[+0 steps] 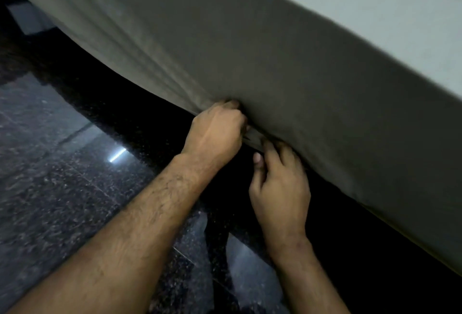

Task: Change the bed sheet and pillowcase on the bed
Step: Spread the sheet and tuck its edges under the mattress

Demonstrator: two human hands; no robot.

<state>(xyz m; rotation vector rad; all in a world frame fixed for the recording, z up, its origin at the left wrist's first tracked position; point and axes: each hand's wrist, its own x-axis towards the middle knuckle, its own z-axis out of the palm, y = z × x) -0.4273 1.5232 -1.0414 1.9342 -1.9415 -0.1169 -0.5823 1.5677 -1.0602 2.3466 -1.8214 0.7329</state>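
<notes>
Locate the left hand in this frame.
In the head view, the left hand is at centre, gripping the bed sheet's lower edge, just up-left of the right hand.

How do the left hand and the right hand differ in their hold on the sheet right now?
The left hand sits higher along the sheet's lower edge, fist closed on bunched cloth with folds fanning up from it. The right hand is lower and nearer the camera, fingers loosely curled with the tips at the hem and the thumb free; whether it grips is unclear. Both are bare and meet the same edge above the dark floor.
</notes>
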